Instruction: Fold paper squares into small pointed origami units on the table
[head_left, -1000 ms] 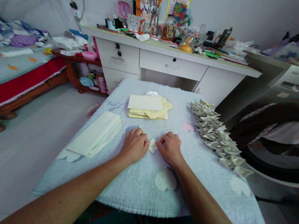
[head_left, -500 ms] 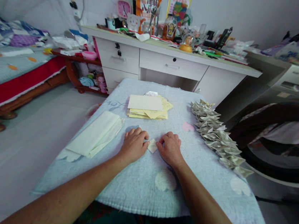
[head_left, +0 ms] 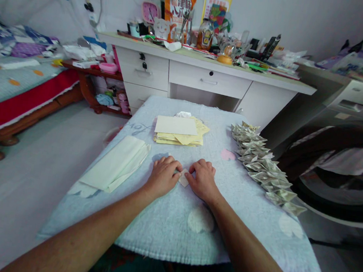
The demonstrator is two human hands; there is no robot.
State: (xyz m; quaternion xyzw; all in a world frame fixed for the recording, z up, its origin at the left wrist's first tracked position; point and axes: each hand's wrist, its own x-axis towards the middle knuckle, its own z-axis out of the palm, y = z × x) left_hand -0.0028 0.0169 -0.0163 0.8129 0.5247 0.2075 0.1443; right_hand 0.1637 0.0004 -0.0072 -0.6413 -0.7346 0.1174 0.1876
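A small folded piece of paper (head_left: pixel 184 179) lies on the cloth-covered table, its lower point toward me. My left hand (head_left: pixel 165 174) grips its left corner between thumb and curled fingers. From the other side my right hand (head_left: pixel 202 178) pinches the paper's right edge, thumb pressing on it. Both hands rest on the cloth and hide parts of the paper. Beyond them sits a stack of yellowish paper sheets (head_left: pixel 178 139) with a pale card (head_left: pixel 176 125) on top. Along the right runs a long row of folded paper pieces (head_left: pixel 260 162) with pointed tips.
A folded pale green sheet (head_left: pixel 113 163) lies on the table's left. The light blue tablecloth (head_left: pixel 156 238) hangs over the near edge. Behind stands a white desk (head_left: pixel 210 73) crowded with jars and small items. A washing machine (head_left: pixel 352 103) is at right, a bed (head_left: pixel 17 82) at left.
My right hand has shifted slightly left, closer to my left hand, and its thumb now lies over more of the folded paper. My left hand has barely moved.
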